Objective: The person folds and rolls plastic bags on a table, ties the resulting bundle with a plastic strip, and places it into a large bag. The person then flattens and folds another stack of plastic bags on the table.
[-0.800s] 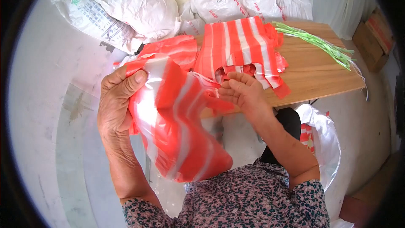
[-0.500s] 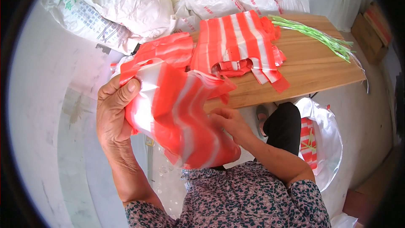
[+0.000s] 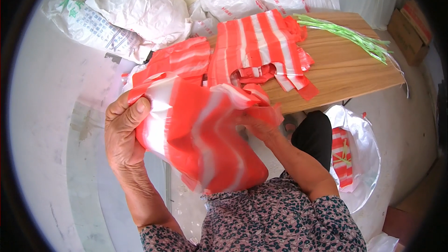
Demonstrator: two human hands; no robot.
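A red-and-white striped plastic carrier bag [image 3: 205, 130] hangs in front of my chest, its film rippled and its lower part bulging toward me. My left hand [image 3: 122, 133] is closed on one end of it, with the thumb pressed flat on top. At the opposite side, my right hand [image 3: 262, 126] is at the bag's loose flaps. Red film covers its fingers, and blur hides whether they grip. Just beyond, a stack of the same striped bags [image 3: 254, 39] lies on the wooden table [image 3: 345, 74], with cut-out handles toward me. Another striped pile [image 3: 184, 56] is left of it.
Green plastic strips [image 3: 345, 35] lie along the table's far right. Big white sacks [image 3: 140, 9] stand behind at left, more white sacks [image 3: 233, 0] at the back. On the floor at right, an open white sack [image 3: 366, 158] holds a tied striped bundle [image 3: 343, 158].
My right hand has moved slightly up and away from me, from beside the bag to under its flaps. Those flaps have spread to the right. My left hand keeps its hold.
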